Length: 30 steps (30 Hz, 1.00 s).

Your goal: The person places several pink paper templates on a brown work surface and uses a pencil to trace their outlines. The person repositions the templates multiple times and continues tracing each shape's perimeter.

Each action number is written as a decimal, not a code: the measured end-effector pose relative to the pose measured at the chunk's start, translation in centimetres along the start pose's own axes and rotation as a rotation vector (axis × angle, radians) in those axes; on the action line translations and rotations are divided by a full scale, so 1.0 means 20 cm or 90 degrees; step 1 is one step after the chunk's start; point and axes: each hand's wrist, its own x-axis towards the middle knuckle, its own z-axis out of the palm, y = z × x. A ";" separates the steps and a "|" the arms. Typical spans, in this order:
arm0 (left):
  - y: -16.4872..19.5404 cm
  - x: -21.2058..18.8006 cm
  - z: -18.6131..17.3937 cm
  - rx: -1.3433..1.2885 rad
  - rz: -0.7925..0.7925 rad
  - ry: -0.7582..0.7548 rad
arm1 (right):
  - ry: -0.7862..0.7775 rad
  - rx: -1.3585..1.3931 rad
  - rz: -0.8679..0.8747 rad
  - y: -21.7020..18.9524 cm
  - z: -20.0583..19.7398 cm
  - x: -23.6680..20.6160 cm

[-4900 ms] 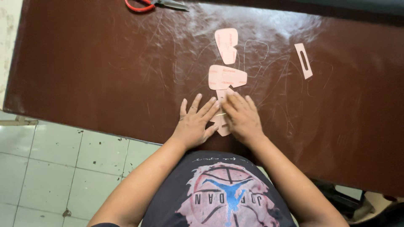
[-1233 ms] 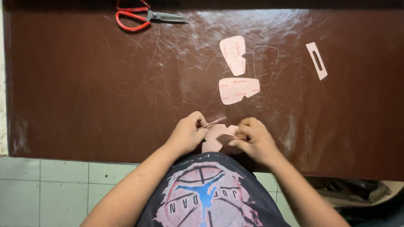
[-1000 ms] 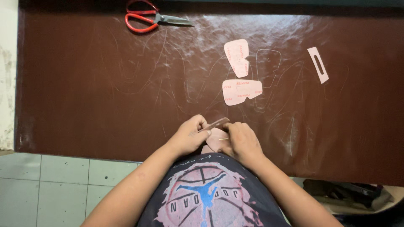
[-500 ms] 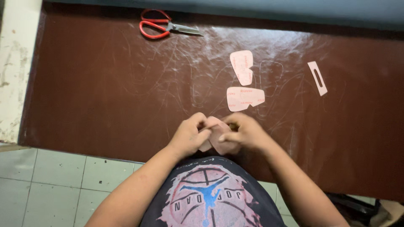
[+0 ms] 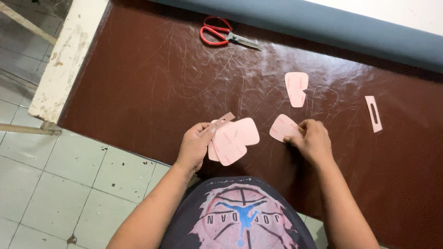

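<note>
My left hand [image 5: 194, 145] holds a small stack of pink cut paper pieces [image 5: 232, 138] and a thin brown strip, just above the near edge of the dark brown table sheet [image 5: 138, 92]. My right hand [image 5: 313, 141] rests on the table with its fingertips on another pink paper piece [image 5: 282, 127]. A third pink piece [image 5: 296, 87] lies farther back, apart from both hands.
Red-handled scissors [image 5: 221, 36] lie at the back of the table. A narrow pink strip with a slot [image 5: 373, 113] sits to the right. A worn white table edge [image 5: 64, 55] and tiled floor [image 5: 55, 184] are on the left.
My hands have separated: the left keeps the pink pieces, the right has reached right onto the pink piece on the table. The view has tilted.
</note>
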 end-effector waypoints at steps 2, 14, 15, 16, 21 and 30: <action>-0.01 0.00 -0.01 0.025 0.003 -0.004 | -0.044 -0.015 0.031 -0.01 -0.01 -0.01; -0.11 -0.06 0.15 0.264 -0.106 -0.196 | 0.112 -0.017 -0.102 -0.02 0.14 -0.33; -0.11 -0.07 0.16 0.259 -0.105 -0.221 | 0.102 -0.006 -0.076 -0.03 0.15 -0.34; -0.11 -0.08 0.18 0.275 -0.101 -0.236 | 0.090 0.005 -0.052 -0.04 0.15 -0.36; -0.08 -0.08 0.19 0.277 -0.126 -0.251 | 0.152 -0.014 -0.106 -0.09 0.18 -0.44; -0.09 0.09 0.16 0.438 0.218 -0.061 | -0.065 0.088 0.085 0.01 0.12 -0.25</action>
